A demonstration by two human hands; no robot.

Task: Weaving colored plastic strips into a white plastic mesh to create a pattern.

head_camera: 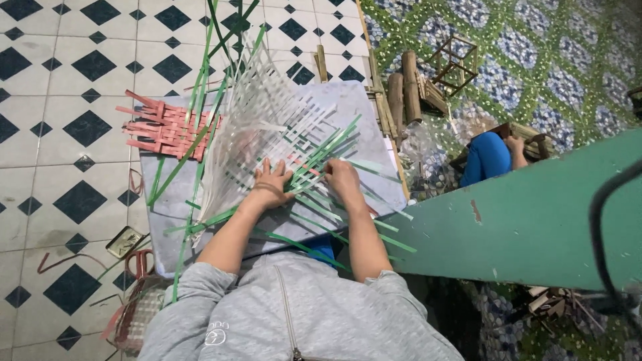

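Both hands press flat on a half-woven mat of white and green strips (281, 137) lying on a grey board (364, 113) that serves as the worktop. The left hand (269, 184) has its fingers spread over the weave; the right hand (342, 177) curls over green strips, its fingertips hidden. A red woven piece (164, 127) lies at the board's left edge. Another person's hand (515, 144) is partly cut off behind a green beam (528, 220).

Soft, even daylight, faint shadows, slight blur, wide-angle bending at edges.
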